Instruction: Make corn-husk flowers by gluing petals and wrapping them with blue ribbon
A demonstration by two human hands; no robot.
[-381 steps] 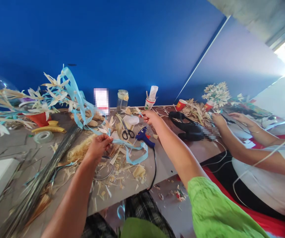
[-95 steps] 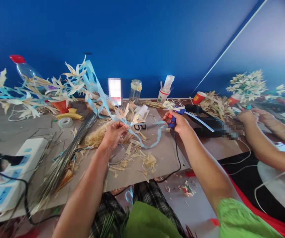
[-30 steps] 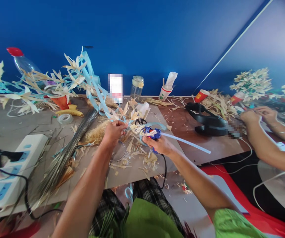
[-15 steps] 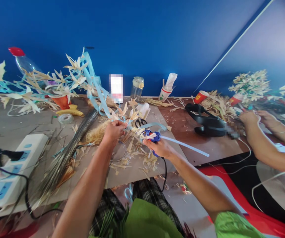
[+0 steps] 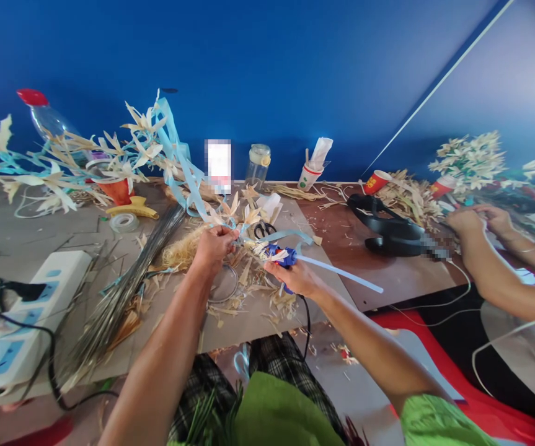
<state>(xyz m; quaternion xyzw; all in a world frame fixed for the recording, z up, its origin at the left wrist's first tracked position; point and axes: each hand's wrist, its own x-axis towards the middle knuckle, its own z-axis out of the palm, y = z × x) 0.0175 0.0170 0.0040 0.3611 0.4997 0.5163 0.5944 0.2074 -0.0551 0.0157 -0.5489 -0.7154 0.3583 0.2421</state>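
My right hand [image 5: 297,277] is closed around a blue glue gun [image 5: 288,256], with a long translucent glue stick [image 5: 341,274] poking out of its back end. The gun's front points left, among pale husk pieces close to my left hand. My left hand [image 5: 216,246] pinches a light blue flower stem [image 5: 240,234] between thumb and fingers; what exactly lies in the fingertips is partly hidden. Pale dried-husk flowers [image 5: 250,215] stand just beyond the fingers. Light blue ribbon [image 5: 169,133] loops over a long flower branch [image 5: 141,148] at the left. Black-handled scissors [image 5: 264,231] lie behind the gun.
Left of my arm are a bundle of wires [image 5: 128,297], a white power strip [image 5: 39,316] and a tape roll [image 5: 124,223]. A clear jar [image 5: 258,166] and a paper cup [image 5: 310,176] stand by the wall. A black headband-like object [image 5: 388,229] lies near another person's hands [image 5: 472,220] at right.
My right hand and the glue gun have shifted slightly left, nearer my left hand. My left hand stays nearly in place, still pinching.
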